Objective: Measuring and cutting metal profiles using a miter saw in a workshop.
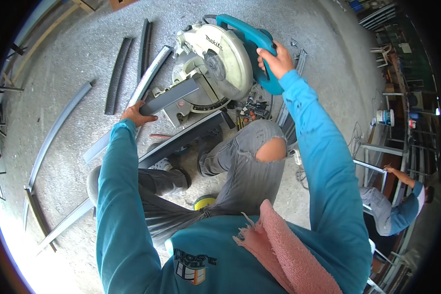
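A miter saw (pixel 228 63) with a pale metal blade guard and a teal body stands on the concrete ahead of me. My right hand (pixel 278 60) is wrapped round its teal handle (pixel 252 35). My left hand (pixel 138 115) grips a grey metal profile (pixel 174 95), fingers over its top. One end of that profile rests on the saw's base near the blade guard; the other slopes down to the lower left. A second, darker profile (pixel 181 139) lies across in front of my knees, below the saw. The blade itself is hidden by the guard.
Long metal profiles (pixel 59 130) lie on the floor at left, with shorter pieces (pixel 116 76) nearer the saw. Small hardware and offcuts (pixel 254 109) are heaped beside the saw base. A co-worker (pixel 399 210) holds a metal frame at far right. Shelving and a white bucket (pixel 385 117) stand behind.
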Available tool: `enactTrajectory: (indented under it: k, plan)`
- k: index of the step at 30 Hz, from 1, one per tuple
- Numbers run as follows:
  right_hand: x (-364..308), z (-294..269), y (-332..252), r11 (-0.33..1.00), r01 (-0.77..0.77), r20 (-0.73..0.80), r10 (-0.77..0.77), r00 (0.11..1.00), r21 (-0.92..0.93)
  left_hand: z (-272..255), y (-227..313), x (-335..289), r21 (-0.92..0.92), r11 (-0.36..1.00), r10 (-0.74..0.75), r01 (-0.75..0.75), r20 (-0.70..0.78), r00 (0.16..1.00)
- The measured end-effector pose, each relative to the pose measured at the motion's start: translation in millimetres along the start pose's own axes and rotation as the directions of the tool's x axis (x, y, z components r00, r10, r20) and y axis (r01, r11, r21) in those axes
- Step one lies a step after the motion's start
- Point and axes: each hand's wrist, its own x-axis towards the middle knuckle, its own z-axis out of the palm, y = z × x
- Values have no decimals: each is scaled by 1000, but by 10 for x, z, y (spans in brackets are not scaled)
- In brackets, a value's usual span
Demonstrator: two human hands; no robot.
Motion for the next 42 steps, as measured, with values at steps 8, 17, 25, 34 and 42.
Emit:
enactTrajectory:
  k: [8,17,25,34,42]
  plan:
    - [-242,-24,-282,804,533,-461,-590,663,-262,-735,258,-949,93,981,188,-169,-270,944]
    - [-2981,-271,-1254,945,-175,952,-293,-83,275,-785,173,-1609,45,949,306,-313,-385,871]
    - [-4164,-425,-1870,110,-95,130,-372,919,989,-591,301,-1578,-73,945,261,-318,-419,870]
    - [-4246,-513,-1781,-23,-199,86,-849,522,980,-507,267,-1450,-305,715,211,-629,-764,610]
    - [-3209,-252,-910,535,-226,511,-475,716,814,-979,236,-1953,-619,-88,-342,-781,-718,607]
